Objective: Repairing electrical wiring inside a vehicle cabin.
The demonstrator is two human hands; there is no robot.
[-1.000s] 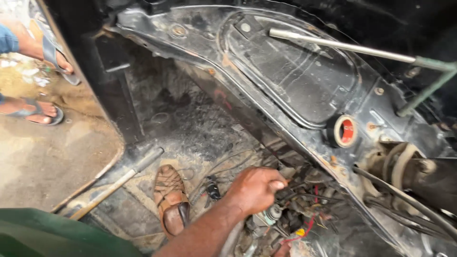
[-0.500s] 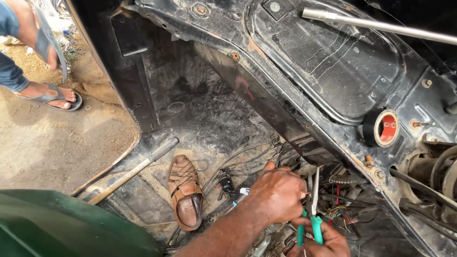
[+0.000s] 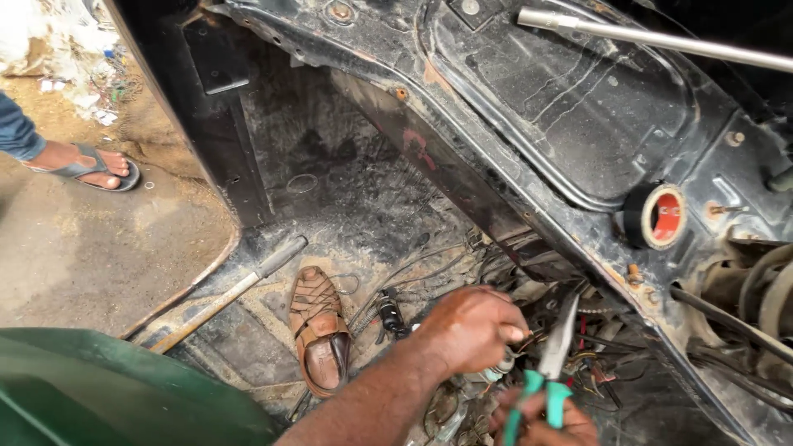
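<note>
Grimy vehicle floor [image 3: 347,177]; brown sandal [image 3: 319,329]; left hand [image 3: 471,326] among wires [image 3: 578,355]

Roadside vehicle repair spot: stripped car body [image 3: 529,116], loose wiring [image 3: 578,347], dirt ground [image 3: 74,248].

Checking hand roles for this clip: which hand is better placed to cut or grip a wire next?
Probably the right hand: its grip holds the green-handled pliers, tips up beside the wires. The left hand is closed on that bundle, so it is occupied.
</note>
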